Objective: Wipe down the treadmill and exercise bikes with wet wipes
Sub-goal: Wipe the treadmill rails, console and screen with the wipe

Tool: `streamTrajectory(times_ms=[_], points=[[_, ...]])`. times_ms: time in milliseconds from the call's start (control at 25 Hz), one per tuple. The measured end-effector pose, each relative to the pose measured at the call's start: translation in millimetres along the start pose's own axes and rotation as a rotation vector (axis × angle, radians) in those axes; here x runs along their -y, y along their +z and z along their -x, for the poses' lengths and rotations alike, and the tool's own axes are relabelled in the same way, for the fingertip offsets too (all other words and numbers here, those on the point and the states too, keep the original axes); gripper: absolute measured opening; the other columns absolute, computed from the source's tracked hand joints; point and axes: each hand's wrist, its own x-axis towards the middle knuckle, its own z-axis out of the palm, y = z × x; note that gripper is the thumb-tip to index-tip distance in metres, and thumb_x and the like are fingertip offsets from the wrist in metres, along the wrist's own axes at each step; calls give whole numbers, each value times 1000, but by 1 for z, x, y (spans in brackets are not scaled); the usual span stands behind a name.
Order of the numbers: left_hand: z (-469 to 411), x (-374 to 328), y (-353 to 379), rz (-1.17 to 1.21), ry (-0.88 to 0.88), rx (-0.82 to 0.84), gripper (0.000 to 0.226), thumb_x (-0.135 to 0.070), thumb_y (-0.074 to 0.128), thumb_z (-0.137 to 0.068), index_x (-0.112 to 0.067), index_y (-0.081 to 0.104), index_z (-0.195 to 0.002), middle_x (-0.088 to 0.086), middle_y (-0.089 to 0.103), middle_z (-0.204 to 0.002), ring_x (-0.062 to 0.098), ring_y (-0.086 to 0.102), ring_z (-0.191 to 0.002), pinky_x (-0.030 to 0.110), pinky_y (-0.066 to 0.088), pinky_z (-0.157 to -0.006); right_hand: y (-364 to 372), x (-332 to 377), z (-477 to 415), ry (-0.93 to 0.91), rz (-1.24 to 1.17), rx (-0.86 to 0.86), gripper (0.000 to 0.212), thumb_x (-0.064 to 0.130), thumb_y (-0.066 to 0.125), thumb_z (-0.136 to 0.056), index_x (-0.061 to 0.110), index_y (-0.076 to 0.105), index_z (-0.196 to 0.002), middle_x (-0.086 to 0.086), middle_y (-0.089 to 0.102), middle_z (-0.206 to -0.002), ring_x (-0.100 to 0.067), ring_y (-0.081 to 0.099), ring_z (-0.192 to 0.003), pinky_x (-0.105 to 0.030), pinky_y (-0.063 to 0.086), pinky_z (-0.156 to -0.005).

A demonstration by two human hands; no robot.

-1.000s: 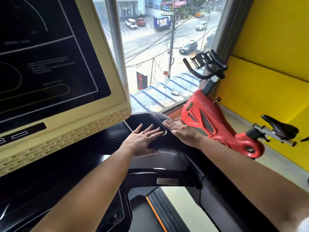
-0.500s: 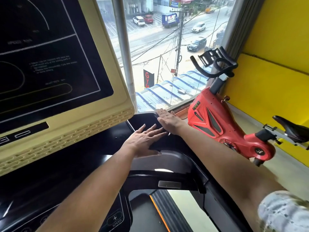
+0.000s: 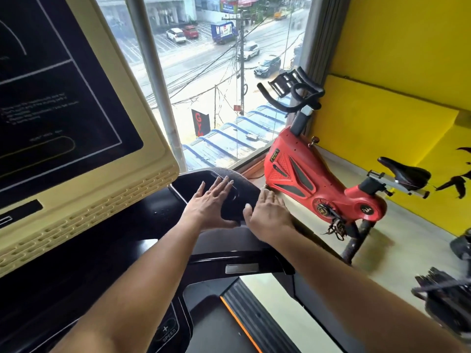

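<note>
Black glossy plastic: the right end of the treadmill [image 3: 142, 250] console, where a rounded corner pad [image 3: 242, 197] juts toward the window [image 3: 216, 98]. The left hand [image 3: 210, 203] lies flat on top of that pad, fingers straight and spread. The right hand [image 3: 270, 215] lies flat at the pad's right edge, fingers straight, thumb against the near corner. Neither hand grips anything, and no wet wipe is in view; whether one sits pressed under a palm, cannot tell. Judgement: the work is at this 1 corner of the treadmill, so the task is likely early. The cream-framed screen [image 3: 63, 98], the console deck below it and the belt [image 3: 216, 327] give no sign either way of having been wiped. The red exercise bike [image 3: 300, 179] stands well apart to the right, between window and yellow wall [image 3: 395, 72], with no hand on it. 1 more dark machine [image 3: 446, 296] is blurred at the right edge. The bikes look wholly left to do.
</note>
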Motion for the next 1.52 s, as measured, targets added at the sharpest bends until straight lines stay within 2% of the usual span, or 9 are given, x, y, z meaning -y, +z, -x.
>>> streamTrajectory(times_ms=[320, 480, 600, 680, 840, 1120, 1240, 1360, 1520], points=[[1, 0, 2, -26, 82, -90, 111, -87, 25, -64, -31, 0, -157, -15, -4, -163, 6, -12, -148, 42, -6, -123, 3, 10, -8, -220, 23, 4, 67, 40, 22, -98, 6, 0, -153, -14, 0, -161, -23, 1, -149, -35, 0, -121], [0, 2, 3, -16, 115, -109, 104, -84, 32, -66, -39, 3, -156, -15, 2, -163, 6, -10, -147, 42, -5, -122, 6, -9, 13, 63, 38, -63, 75, 45, 26, -97, -3, 5, -151, -26, 10, -157, -33, 11, -147, -40, 7, -119], [0, 2, 4, 8, 122, -107, 103, -78, 49, -71, -40, 5, -156, -16, 2, -163, 5, -10, -147, 44, -3, -122, 17, -5, 50, 188, 103, -70, 81, 47, 24, -96, -9, -3, -148, -33, 2, -154, -39, 8, -146, -45, 4, -119], [0, 2, 3, 18, 119, -104, 103, -75, 56, -73, -40, 7, -156, -16, 3, -163, 6, -9, -148, 44, -3, -123, 22, 7, 51, 76, 108, -97, 79, 44, 23, -96, -6, -10, -148, -29, -8, -155, -37, -1, -147, -44, 0, -120], [2, 0, 3, 14, 128, -118, 103, -81, 43, -70, -37, 7, -156, -13, 4, -164, 8, -5, -150, 43, -3, -123, 27, 13, 26, -120, 87, -133, 72, 42, 23, -98, 5, -9, -151, -18, -10, -159, -27, -7, -148, -38, -5, -121], [2, 2, 5, 27, 126, -117, 102, -74, 57, -76, -38, 5, -156, -13, 2, -164, 9, -6, -151, 42, -3, -123, 40, -40, 75, 309, 114, -278, 82, 55, 23, -98, -5, 0, -150, -28, 7, -156, -35, 11, -147, -41, 7, -119], [3, 1, 5, 28, 127, -116, 101, -73, 58, -78, -37, 6, -157, -12, 2, -164, 10, -5, -151, 44, -2, -123, 46, -34, 78, 329, 156, -298, 71, 38, 42, -99, -9, 17, -147, -32, 25, -150, -36, 30, -141, -40, 19, -117], [4, 0, 4, 23, 134, -113, 101, -73, 57, -78, -36, 5, -157, -12, 2, -164, 10, -5, -151, 43, -3, -123, 44, -29, 80, 181, 145, -519, 38, 7, 48, -88, -3, 61, -122, -22, 67, -114, -31, 68, -101, -36, 53, -89], [4, 0, 4, 34, 139, -109, 102, -74, 57, -78, -37, 5, -156, -11, 3, -164, 11, -5, -151, 43, -4, -123, 13, -39, 69, 100, -484, -537, 25, 4, 53, -87, 8, 73, -102, -14, 71, -103, -29, 67, -95, -34, 53, -88]])
